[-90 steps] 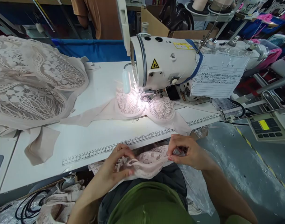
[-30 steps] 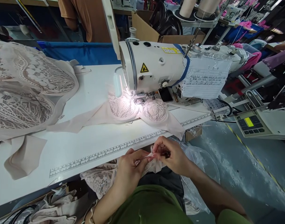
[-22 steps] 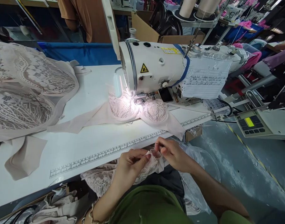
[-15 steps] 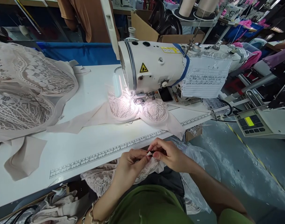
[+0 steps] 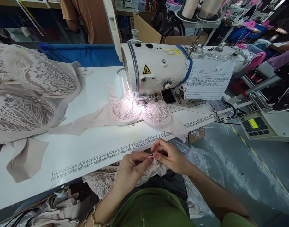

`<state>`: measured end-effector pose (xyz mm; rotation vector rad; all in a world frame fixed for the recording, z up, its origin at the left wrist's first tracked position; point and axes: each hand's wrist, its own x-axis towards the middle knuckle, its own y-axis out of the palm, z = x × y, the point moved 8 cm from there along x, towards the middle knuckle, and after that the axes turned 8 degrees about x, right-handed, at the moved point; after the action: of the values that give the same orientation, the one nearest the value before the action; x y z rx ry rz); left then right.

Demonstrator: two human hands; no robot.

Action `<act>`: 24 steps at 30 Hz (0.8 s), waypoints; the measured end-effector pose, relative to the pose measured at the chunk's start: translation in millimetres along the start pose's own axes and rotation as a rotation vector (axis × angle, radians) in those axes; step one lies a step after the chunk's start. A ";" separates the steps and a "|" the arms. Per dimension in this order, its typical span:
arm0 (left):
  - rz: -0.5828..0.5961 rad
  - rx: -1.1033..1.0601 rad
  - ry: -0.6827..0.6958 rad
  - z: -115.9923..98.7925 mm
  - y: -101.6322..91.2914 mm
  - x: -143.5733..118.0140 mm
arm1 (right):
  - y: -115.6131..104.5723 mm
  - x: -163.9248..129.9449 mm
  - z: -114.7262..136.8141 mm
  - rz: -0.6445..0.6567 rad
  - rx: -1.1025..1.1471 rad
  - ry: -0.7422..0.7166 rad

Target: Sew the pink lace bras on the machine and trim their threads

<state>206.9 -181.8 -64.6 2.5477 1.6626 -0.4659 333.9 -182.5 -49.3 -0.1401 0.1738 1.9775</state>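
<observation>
My left hand and my right hand meet just below the table's front edge, both pinching the same pale pink lace garment piece that hangs into my lap. The right fingers also hold a small dark tool, mostly hidden, against the lace edge. On the white table a second lace bra lies under the needle of the white sewing machine, lit by its lamp.
A heap of lace pieces fills the table's left end. A ruler strip runs along the front edge. A paper sheet hangs on the machine; a control panel stands right. Another person stands behind. Clear plastic bag under my right arm.
My hands came together from apart and rose closer to the table edge. The right hand's fingers shifted along the lace edge with the small tool.
</observation>
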 end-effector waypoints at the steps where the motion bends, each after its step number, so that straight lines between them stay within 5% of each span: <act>1: 0.004 -0.005 -0.001 0.6 0.5 0.1 | 0.5 -0.1 0.3 0.022 -0.003 0.006; 15: -0.045 0.048 0.026 -0.3 0.4 -1.2 | -10.7 2.1 -10.6 -0.063 0.120 0.045; 21: -0.096 0.035 0.036 4.1 5.8 -5.1 | -3.3 3.1 10.4 -0.099 -0.167 -0.032; 24: -0.147 0.232 0.176 -2.6 -8.9 -9.1 | -7.8 -4.9 27.5 -0.166 -0.255 -0.114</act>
<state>196.1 -185.6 -58.5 2.7097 1.9743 -0.4824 342.5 -178.7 -21.8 -0.1990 -0.1604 1.8300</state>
